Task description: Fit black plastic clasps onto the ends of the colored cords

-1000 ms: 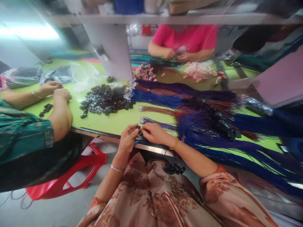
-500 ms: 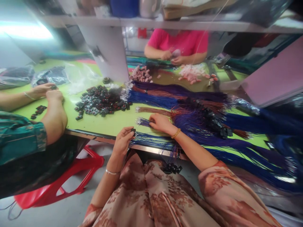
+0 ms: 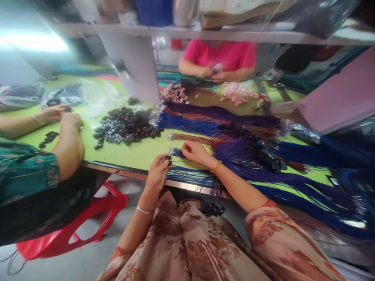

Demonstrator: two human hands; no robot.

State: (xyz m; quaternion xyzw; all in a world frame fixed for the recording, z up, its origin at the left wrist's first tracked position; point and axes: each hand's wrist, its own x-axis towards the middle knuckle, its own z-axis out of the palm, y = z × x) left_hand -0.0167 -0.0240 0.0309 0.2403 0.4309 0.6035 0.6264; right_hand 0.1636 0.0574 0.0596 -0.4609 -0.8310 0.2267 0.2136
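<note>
Near the table's front edge, my left hand [image 3: 158, 171] pinches a small black connector housing [image 3: 168, 159] between thumb and fingertips. To its right my right hand [image 3: 197, 153] has its fingers closed on the dark blue wires [image 3: 176, 152], just behind their silvery terminals. How many strands are between those fingers is hidden. Brown wires [image 3: 187, 137] with terminals at their left end lie just beyond it. More blue wires [image 3: 187, 171] run along the table edge below my hands. Several black connectors [image 3: 213, 209] on wires hang over the edge in front of my lap.
A pile of black connector housings [image 3: 125, 125] lies left of the wire bundles [image 3: 199, 125]. At left, a co-worker's hands [image 3: 68, 115] work beside a red stool [image 3: 96, 218]. Across the table, a person in pink [image 3: 218, 58] sits behind pale pink pieces [image 3: 237, 93].
My left hand with the connector housing has moved right and slightly up, nearer the blue wire ends. My right hand has shifted slightly left along the wires.
</note>
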